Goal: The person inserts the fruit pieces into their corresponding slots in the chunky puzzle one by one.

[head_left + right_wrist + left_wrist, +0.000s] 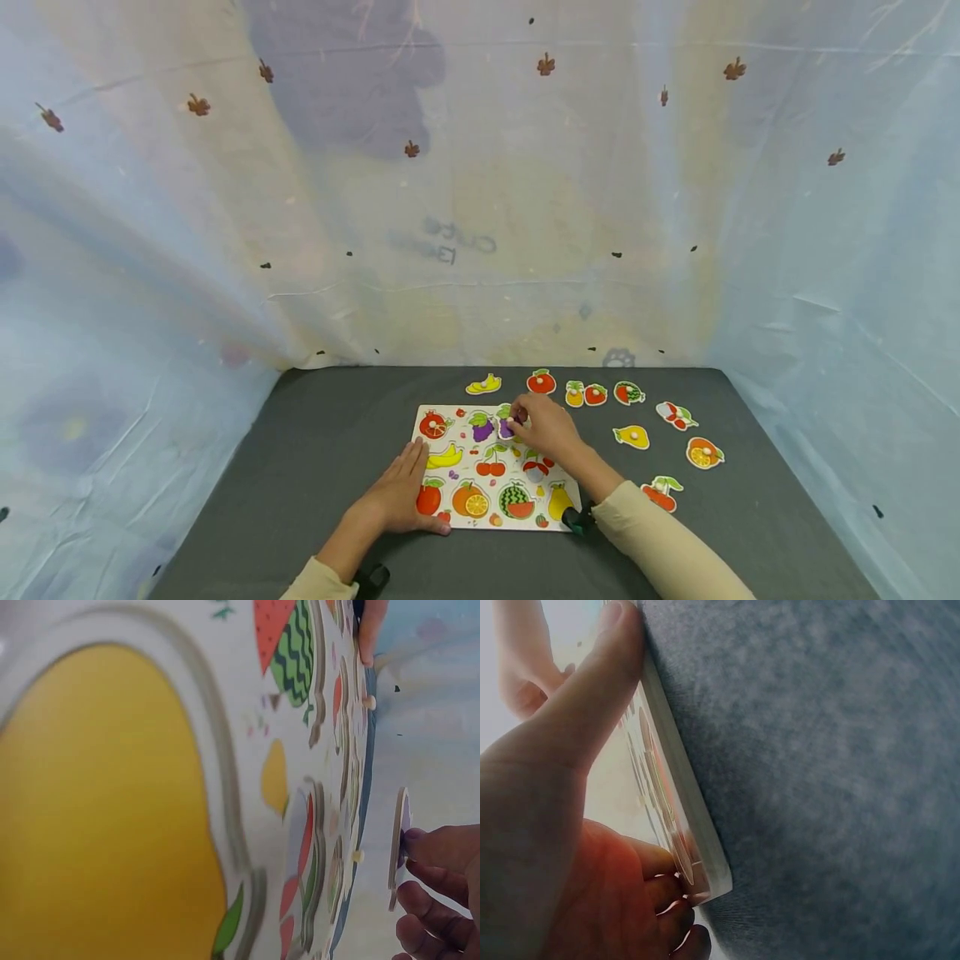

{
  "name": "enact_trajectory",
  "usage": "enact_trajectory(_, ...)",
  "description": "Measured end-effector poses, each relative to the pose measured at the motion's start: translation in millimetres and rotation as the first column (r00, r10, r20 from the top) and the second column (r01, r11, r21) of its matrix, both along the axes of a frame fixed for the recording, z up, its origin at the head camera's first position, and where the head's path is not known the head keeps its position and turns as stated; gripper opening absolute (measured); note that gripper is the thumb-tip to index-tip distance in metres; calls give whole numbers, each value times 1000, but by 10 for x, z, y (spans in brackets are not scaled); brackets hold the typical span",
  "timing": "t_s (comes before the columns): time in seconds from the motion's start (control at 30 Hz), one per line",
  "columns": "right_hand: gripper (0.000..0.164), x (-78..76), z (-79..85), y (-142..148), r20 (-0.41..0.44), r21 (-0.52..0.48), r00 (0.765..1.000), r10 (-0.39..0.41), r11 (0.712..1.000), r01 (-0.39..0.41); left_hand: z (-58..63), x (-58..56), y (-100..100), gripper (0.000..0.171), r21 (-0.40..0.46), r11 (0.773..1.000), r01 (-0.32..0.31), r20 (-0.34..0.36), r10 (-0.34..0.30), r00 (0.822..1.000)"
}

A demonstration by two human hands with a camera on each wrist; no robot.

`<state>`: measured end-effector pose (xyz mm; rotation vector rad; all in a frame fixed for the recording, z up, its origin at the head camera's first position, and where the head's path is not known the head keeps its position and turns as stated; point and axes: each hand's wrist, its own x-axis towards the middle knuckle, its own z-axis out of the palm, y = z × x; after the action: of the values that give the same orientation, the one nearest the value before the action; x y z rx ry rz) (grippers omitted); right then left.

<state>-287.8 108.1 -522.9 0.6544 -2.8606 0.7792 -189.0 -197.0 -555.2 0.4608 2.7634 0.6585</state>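
Note:
A white puzzle board [512, 467] printed with colourful fruit lies on the dark grey table. My left hand [401, 492] rests at its front left corner, fingers fairly straight along the left edge and thumb by the front edge. In the left wrist view the thumb [592, 686] runs along the board's side [686, 795]. Over the back right part of the board, my right hand [546, 423] pinches a purple grape piece [504, 423] between thumb and fingertips. The right wrist view shows this thin piece [399, 836] on edge, raised above the board, beside a grape picture [482, 427].
Loose fruit pieces lie behind and right of the board: bananas [483, 384], a red fruit [541, 382], a pineapple with a strawberry [585, 394], watermelon [628, 392], a red-and-white piece [677, 415], pear [632, 437], orange [705, 452], cherries [660, 496]. A pale curtain [480, 317] encloses the table.

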Motion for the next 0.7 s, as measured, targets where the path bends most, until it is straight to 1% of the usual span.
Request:
enact_trajectory(0.1, 16, -14, 0, -66, 5, 16, 1000, 12, 1000, -12, 70, 12, 21, 147, -29, 1000, -10, 17, 11, 1000)
enact_trajectory(0.17, 15, -29, -12, -104, 5, 31, 1000, 19, 999, -19, 164, 38, 54, 145, -40, 999, -25, 43, 27, 999)
enact_trajectory(0.27, 14, -51, -31, -154, -5, 44, 999, 36, 998, -36, 206, 52, 68, 142, -54, 998, -36, 48, 39, 998)
enact_trajectory(0.3, 14, -60, -37, -173, -6, 53, 999, 39, 998, -39, 172, 43, 59, 144, -55, 998, -37, 43, 39, 998)
enact_trajectory(0.33, 14, -66, -36, -192, -9, 60, 999, 43, 997, -42, 173, 42, 57, 144, -53, 998, -38, 42, 40, 998)
enact_trajectory(0.37, 14, -71, -34, -210, -13, 63, 999, 49, 997, -48, 148, 30, 49, 145, -50, 998, -36, 38, 38, 999)
enact_trajectory(0.5, 14, -96, -28, -282, -31, 66, 997, 74, 995, -71, 13, -22, 2, 151, -18, 1000, -25, 8, 25, 1000)
enact_trajectory(0.53, 14, -105, -35, -296, -37, 69, 996, 75, 995, -73, 16, -20, 2, 151, -15, 1000, -24, 6, 24, 1000)
enact_trajectory(0.57, 14, -117, -51, -307, -42, 71, 996, 79, 995, -76, -19, -30, -6, 152, -13, 1000, -21, -3, 21, 1000)
enact_trajectory(0.63, 14, -136, -76, -330, -46, 82, 996, 79, 994, -75, -26, -28, -8, 152, -16, 1000, -22, -2, 22, 1000)
enact_trajectory(0.7, 14, -148, -92, -353, -43, 92, 996, 78, 993, -73, 1, -16, 3, 151, -19, 1000, -20, 2, 21, 1000)
